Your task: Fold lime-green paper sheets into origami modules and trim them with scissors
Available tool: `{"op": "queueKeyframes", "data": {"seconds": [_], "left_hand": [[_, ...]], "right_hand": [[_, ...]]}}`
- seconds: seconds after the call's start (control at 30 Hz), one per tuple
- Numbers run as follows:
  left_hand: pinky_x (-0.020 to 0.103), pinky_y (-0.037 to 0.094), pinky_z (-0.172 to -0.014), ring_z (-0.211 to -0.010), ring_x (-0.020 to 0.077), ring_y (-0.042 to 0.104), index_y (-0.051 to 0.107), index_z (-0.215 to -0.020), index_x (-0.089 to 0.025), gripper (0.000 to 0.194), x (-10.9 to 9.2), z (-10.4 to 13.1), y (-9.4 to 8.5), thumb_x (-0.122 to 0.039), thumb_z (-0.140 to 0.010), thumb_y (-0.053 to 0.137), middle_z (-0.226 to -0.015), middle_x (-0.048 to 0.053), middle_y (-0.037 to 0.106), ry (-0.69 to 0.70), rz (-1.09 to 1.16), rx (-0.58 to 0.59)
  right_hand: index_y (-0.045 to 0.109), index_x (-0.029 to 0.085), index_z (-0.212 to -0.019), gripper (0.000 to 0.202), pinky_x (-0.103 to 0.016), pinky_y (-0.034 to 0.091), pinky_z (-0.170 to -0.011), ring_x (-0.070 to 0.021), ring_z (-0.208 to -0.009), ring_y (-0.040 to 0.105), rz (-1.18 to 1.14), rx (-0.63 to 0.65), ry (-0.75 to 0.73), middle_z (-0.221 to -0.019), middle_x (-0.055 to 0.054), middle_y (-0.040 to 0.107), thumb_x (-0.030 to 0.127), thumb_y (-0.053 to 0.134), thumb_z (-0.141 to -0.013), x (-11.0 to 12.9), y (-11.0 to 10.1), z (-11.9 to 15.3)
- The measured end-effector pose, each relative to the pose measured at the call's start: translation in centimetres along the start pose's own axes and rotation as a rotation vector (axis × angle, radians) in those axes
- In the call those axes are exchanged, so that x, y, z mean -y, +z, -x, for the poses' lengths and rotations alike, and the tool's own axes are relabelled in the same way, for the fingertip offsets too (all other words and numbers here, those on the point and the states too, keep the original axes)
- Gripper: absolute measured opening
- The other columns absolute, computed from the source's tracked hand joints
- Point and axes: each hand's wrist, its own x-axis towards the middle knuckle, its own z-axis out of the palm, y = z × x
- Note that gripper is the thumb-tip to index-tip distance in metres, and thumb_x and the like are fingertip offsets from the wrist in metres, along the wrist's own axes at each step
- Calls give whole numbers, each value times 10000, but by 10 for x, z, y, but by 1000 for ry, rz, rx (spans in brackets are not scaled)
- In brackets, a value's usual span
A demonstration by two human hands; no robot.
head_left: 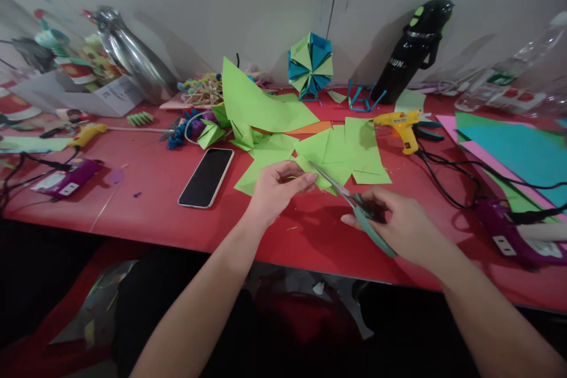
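Note:
My right hand (398, 224) grips a pair of scissors (370, 227) by the green handles, with the narrow metal blades pointing up and left over green paper. My left hand (277, 189) is closed in a pinch beside the blade tips, apparently on the edge of a piece of green paper (325, 190); the paper between the fingers is mostly hidden. Under and behind both hands lie overlapping light-green paper sheets (361, 147), some creased. A larger curled green sheet (261, 106) rises behind them, next to folded green paper shapes (210, 133).
A phone (207, 178) lies left of my hands on the red table (146, 189). To the right are a yellow glue gun (404, 128), cables, a purple power strip (509, 233) and coloured sheets (522, 147). A blue-green paper ball (310, 65) and a black bottle (411, 53) stand by the wall.

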Motion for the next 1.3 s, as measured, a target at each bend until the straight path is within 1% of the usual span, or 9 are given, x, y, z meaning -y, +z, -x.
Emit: {"op": "queueKeyframes", "data": {"seconds": [0.13,0.33,0.47,0.57,0.7,0.87,1.03,1.17,1.3], "left_hand": [[286,629,-731,-704,153,725,761,-820,-172,262,1,0,-1,-384,-741,893,-758,27,742,-4,9,9],[293,629,-727,-703,161,730,758,-807,-173,269,-2,0,0,-378,-717,905,-762,33,749,-16,0,6],[309,639,-743,-708,168,737,764,-822,-171,277,-2,0,0,-392,-726,900,-774,38,753,-18,5,10],[303,639,-738,-708,168,739,752,-798,-169,275,-1,0,-1,-395,-736,895,-748,29,739,-13,14,19],[304,640,-743,-719,174,744,747,-804,-159,290,0,-1,-1,-384,-718,907,-763,32,746,-19,32,22],[303,636,-749,-738,172,742,773,-875,-154,304,-1,0,-1,-358,-702,917,-828,49,772,-29,37,29],[299,636,-747,-723,160,733,775,-868,-158,292,-1,0,0,-351,-702,917,-804,38,761,-37,48,34],[281,632,-716,-671,142,719,736,-773,-154,278,-1,-1,0,-343,-690,924,-741,17,736,-27,58,14],[275,636,-741,-724,152,740,752,-817,-158,255,-1,0,0,-330,-717,911,-772,23,746,-19,52,47]], "right_hand": [[560,242,-783,470,-287,434,-552,-161,-612,511,1,-10,21,-699,14,619,660,775,-762,-1,1,0],[559,247,-784,432,-290,444,-581,-160,-649,490,-10,10,60,-721,27,601,608,795,-764,-3,2,-1],[548,246,-776,436,-290,434,-583,-163,-663,481,-8,-2,79,-731,22,600,600,802,-757,-3,3,-1],[547,245,-770,435,-286,419,-570,-161,-657,466,0,-6,87,-726,20,601,595,804,-757,-3,4,-1],[559,244,-779,425,-284,421,-575,-159,-657,469,-2,-18,89,-725,22,606,574,825,-741,-4,4,-1],[546,247,-811,399,-292,431,-614,-162,-669,508,-15,40,61,-735,32,579,531,822,-760,-6,1,-2],[537,254,-825,374,-308,425,-637,-167,-674,514,4,99,61,-739,42,560,508,808,-783,-10,-4,-2],[564,255,-843,350,-309,425,-641,-171,-685,522,-17,97,76,-752,38,577,497,811,-786,-10,-5,-1],[571,250,-830,351,-301,418,-627,-171,-684,520,-32,97,75,-749,34,573,500,813,-784,-6,-6,0]]}}
